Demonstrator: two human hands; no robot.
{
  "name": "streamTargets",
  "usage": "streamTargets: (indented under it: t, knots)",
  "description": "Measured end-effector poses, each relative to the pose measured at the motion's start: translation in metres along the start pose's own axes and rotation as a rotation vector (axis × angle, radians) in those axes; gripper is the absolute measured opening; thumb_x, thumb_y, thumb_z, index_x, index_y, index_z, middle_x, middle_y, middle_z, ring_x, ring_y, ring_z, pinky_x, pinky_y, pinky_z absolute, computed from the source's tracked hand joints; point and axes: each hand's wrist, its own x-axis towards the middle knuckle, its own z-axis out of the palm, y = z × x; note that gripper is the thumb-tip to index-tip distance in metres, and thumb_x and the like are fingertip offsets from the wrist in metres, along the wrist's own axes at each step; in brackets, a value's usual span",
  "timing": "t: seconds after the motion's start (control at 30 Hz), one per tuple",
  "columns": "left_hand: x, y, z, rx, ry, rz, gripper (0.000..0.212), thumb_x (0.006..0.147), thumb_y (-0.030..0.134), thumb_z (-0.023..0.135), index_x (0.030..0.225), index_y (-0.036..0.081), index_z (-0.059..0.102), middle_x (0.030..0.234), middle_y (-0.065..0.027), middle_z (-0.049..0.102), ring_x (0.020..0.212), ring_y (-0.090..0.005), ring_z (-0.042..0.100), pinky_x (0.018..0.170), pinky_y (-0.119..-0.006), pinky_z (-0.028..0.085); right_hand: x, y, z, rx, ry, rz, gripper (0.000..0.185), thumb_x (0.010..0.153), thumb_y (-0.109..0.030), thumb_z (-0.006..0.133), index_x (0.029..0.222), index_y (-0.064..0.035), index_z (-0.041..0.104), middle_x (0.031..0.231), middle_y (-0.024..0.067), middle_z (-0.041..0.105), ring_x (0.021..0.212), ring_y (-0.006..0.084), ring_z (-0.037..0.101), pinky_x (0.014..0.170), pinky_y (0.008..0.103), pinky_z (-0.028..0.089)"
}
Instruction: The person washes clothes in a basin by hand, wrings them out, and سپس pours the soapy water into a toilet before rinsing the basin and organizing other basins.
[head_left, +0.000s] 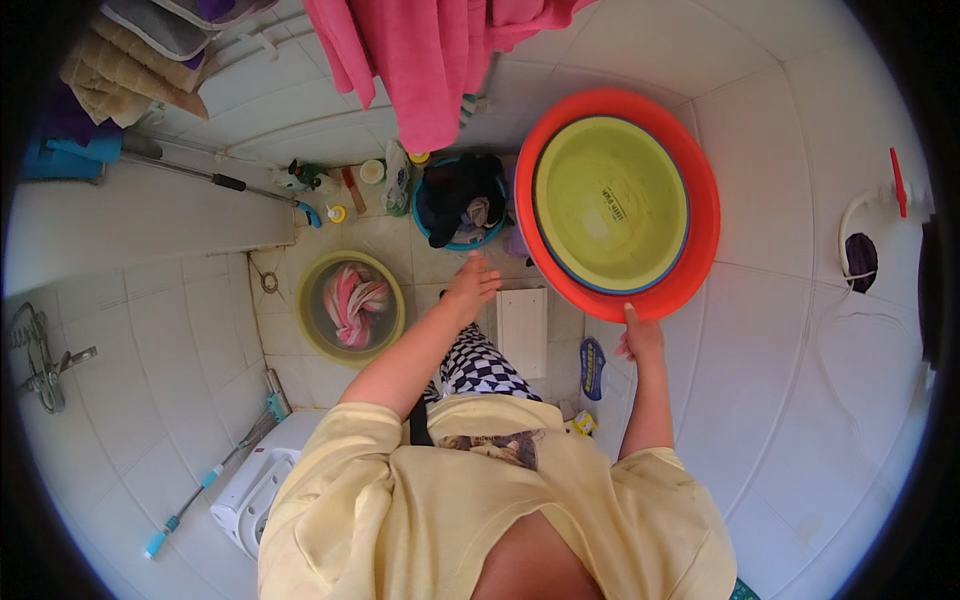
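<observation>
My right hand (641, 337) is at the near rim of a large red plastic basin (705, 225), its thumb or finger against the rim. Nested in the red basin are a yellow-green basin (607, 202) and a blue-rimmed one. My left hand (472, 285) is held out with its fingers apart and nothing in it, just below a blue tub (421, 225) of dark clothes (457, 195). To its left, on the tiled floor, another yellow-green basin (306, 330) holds water and a twisted pink-and-white striped cloth (352, 304).
A white board or low stool (522, 330) and a blue slipper (592, 367) lie near my legs. Bottles (307, 176) and a brush (352, 189) line the far wall. Pink towels (427, 67) hang above. A mop (217, 472) leans by a white appliance (255, 495).
</observation>
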Motion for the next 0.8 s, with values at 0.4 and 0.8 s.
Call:
streamTargets:
  t: [0.4, 0.8]
  knots:
    - [-0.117, 0.002, -0.105, -0.101, 0.196, 0.146, 0.029, 0.092, 0.030, 0.039, 0.102, 0.005, 0.051, 0.095, -0.0092, 0.060, 0.081, -0.0177, 0.059, 0.072, -0.028, 0.048, 0.090, -0.068, 0.113, -0.241, -0.074, -0.863, 0.049, 0.080, -0.032, 0.055, 0.114, 0.0021, 0.049, 0.103, 0.0242, 0.057, 0.098, 0.0381, 0.053, 0.087, 0.0404, 0.041]
    - [-0.139, -0.021, -0.131, -0.331, 0.223, 0.211, 0.025, 0.092, 0.024, 0.040, 0.100, 0.004, 0.053, 0.091, -0.0099, 0.063, 0.079, -0.0187, 0.061, 0.069, -0.028, 0.051, 0.045, -0.101, 0.081, -0.559, 0.306, -0.769, 0.023, 0.074, -0.021, 0.059, 0.089, -0.0032, 0.056, 0.078, 0.0202, 0.061, 0.076, 0.0355, 0.060, 0.069, 0.0433, 0.048]
